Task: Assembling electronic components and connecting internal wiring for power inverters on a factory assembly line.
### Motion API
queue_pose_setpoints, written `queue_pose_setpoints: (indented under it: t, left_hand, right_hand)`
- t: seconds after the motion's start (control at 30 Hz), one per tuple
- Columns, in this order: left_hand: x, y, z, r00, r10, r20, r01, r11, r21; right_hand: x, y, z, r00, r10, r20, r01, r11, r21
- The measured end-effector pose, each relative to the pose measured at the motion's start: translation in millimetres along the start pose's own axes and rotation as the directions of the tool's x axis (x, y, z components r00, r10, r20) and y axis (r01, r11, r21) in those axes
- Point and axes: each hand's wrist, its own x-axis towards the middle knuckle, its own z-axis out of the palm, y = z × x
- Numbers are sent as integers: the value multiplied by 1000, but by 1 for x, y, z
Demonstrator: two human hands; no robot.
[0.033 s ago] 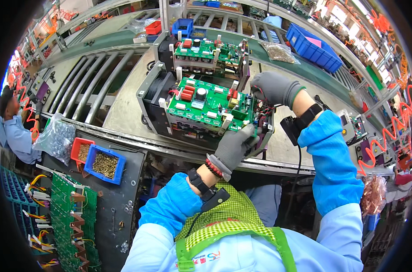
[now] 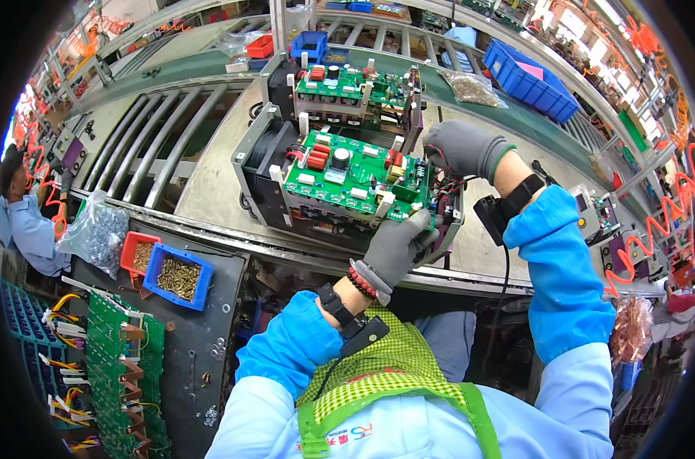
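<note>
On the conveyor stands an open electronic unit with a green circuit board (image 2: 355,177) on top, carrying red parts and a round capacitor. A black fan (image 2: 269,153) fills its left end, and wires (image 2: 448,183) crowd the right end. My gloved left hand (image 2: 397,246) is closed at the board's front right corner, fingertips among the parts there. Above the unit's right end, my gloved right hand (image 2: 462,149) has its fingers curled in by the wires. What either hand pinches is hidden. Right behind stands a second, similar unit (image 2: 355,86).
Left of me, a blue tray of brass-coloured screws (image 2: 202,298), a red tray (image 2: 127,256), a clear bag (image 2: 95,233) and stacked circuit boards (image 2: 106,359) lie on a dark bench. Conveyor rollers (image 2: 160,149) run left. A large blue bin (image 2: 527,84) stands back right. A co-worker (image 2: 30,222) sits far left.
</note>
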Motion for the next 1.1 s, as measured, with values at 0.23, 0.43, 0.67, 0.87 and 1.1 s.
queue_pose_setpoints:
  t: [0.23,0.43,0.67,0.87,1.1]
  left_hand:
    - [-2,1,2,998,68,-4,-68,996,49]
    - [2,-3,-3,999,47,14,-47,998,38]
    - [-7,-4,-20,993,-87,78,73,984,165]
    - [-24,-18,-19,943,83,323,-334,221,916]
    - [-2,-63,-30,885,299,357,-397,84,914]
  right_hand:
    - [14,-4,1,996,-6,92,9,999,-31]
    - [12,-5,4,990,72,121,-71,997,-13]
    - [-75,-14,-49,914,177,-364,-53,944,326]
    - [-243,-37,-36,755,441,-486,-251,878,406]
    - [-495,-51,124,406,871,-278,-777,489,397]
